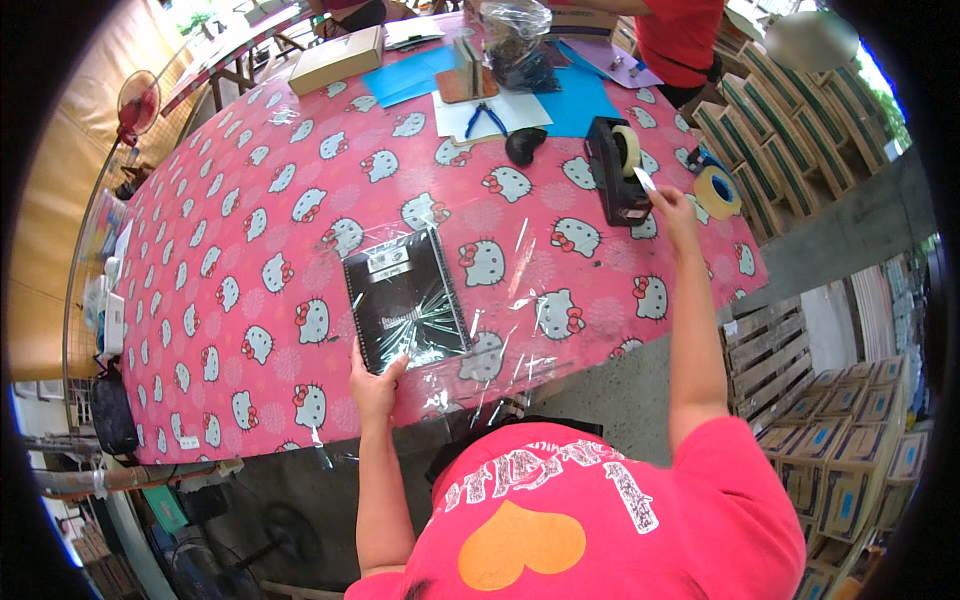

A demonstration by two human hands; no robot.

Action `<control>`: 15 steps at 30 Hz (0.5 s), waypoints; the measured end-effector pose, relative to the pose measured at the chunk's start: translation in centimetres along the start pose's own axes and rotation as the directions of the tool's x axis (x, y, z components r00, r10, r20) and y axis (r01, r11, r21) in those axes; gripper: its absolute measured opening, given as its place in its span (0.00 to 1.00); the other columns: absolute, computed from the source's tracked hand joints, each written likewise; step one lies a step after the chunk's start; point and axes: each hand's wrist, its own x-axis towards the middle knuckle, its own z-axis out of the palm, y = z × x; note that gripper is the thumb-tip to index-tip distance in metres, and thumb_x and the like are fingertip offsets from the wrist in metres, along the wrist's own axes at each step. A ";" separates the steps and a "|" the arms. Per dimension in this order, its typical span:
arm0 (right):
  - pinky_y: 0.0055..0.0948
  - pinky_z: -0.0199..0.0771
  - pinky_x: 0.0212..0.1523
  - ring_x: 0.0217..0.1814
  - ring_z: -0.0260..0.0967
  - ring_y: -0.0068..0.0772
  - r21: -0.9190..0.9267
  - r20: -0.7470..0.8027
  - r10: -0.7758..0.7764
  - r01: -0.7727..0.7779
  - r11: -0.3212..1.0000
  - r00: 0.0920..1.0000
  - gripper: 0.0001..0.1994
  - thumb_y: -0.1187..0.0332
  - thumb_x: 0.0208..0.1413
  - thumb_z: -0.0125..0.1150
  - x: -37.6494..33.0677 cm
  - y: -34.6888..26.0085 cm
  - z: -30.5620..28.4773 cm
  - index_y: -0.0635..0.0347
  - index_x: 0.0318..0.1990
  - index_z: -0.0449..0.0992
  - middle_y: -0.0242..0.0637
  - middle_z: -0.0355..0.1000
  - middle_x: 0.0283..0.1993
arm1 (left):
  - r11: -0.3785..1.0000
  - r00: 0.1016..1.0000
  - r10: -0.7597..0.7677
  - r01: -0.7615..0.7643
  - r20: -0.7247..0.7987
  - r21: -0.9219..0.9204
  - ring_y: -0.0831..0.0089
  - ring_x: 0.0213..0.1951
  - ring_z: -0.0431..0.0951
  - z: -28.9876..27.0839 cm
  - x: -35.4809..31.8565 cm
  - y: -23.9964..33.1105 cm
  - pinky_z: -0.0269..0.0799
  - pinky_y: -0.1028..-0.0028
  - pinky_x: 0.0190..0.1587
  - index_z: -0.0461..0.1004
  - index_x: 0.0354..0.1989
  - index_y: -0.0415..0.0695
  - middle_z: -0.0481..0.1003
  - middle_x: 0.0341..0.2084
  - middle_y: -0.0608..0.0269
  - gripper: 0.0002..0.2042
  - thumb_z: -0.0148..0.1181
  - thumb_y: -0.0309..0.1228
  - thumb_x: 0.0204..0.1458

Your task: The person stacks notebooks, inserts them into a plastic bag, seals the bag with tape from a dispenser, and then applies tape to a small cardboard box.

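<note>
A black spiral-bound notebook [405, 290] in clear plastic film lies tilted on the pink table, its coil along the left side. My left hand [376, 383] grips its lower edge, the thumb on top and the fingers partly hidden. Out to the right, my right hand [673, 210] pinches the end of a short piece of tape [645, 179] at the cutting side of a black tape dispenser [617, 170]. A pale tape roll sits in the dispenser. Loose clear film spreads over the table to the right of the notebook.
Blue pliers [486, 120] lie on white paper beyond the notebook, near a black lump-shaped object [524, 146]. Yellow tape rolls [717, 192] sit right of the dispenser. A cardboard box [337, 60] and a plastic bag [520, 50] stand at the far side, where a person in red [680, 40] is.
</note>
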 end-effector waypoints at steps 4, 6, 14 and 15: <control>0.19 0.56 0.20 0.19 0.57 0.14 0.256 0.092 0.262 -0.277 0.926 0.961 0.04 0.71 0.52 0.58 -4.4 3.3 0.1 0.61 0.29 0.73 0.26 0.67 0.24 | 0.993 0.995 0.093 -0.089 -0.042 0.083 0.67 0.44 0.73 -0.9 0.7 -2.7 0.66 0.71 0.49 0.57 0.58 0.32 0.71 0.45 0.51 0.41 0.71 0.29 0.32; 0.18 0.54 0.18 0.18 0.55 0.12 0.613 0.435 0.476 -0.638 0.465 0.765 0.04 0.70 0.52 0.58 -4.4 6.4 0.4 0.59 0.30 0.72 0.25 0.66 0.24 | 0.981 0.994 0.105 -0.097 -0.040 0.167 0.65 0.45 0.72 -0.1 1.3 -3.2 0.66 0.70 0.49 0.57 0.58 0.32 0.71 0.45 0.49 0.43 0.72 0.32 0.30; 0.26 0.56 0.19 0.19 0.58 0.20 0.152 0.988 -0.146 0.319 0.936 -0.044 0.14 0.62 0.46 0.65 -14.9 -20.3 22.3 0.63 0.21 0.70 0.27 0.60 0.15 | 0.978 0.979 0.180 -0.167 -0.093 0.127 0.63 0.48 0.71 -0.6 0.7 -3.2 0.65 0.70 0.52 0.56 0.59 0.31 0.69 0.48 0.45 0.44 0.72 0.33 0.31; 0.30 0.57 0.20 0.17 0.59 0.24 0.241 0.970 -0.200 0.475 0.846 -0.137 0.16 0.60 0.41 0.69 -15.7 -20.4 24.4 0.63 0.19 0.71 0.32 0.61 0.13 | 0.964 0.972 0.217 -0.198 -0.094 0.176 0.62 0.49 0.71 -0.4 0.6 -2.6 0.64 0.70 0.52 0.56 0.59 0.31 0.69 0.48 0.45 0.43 0.72 0.33 0.31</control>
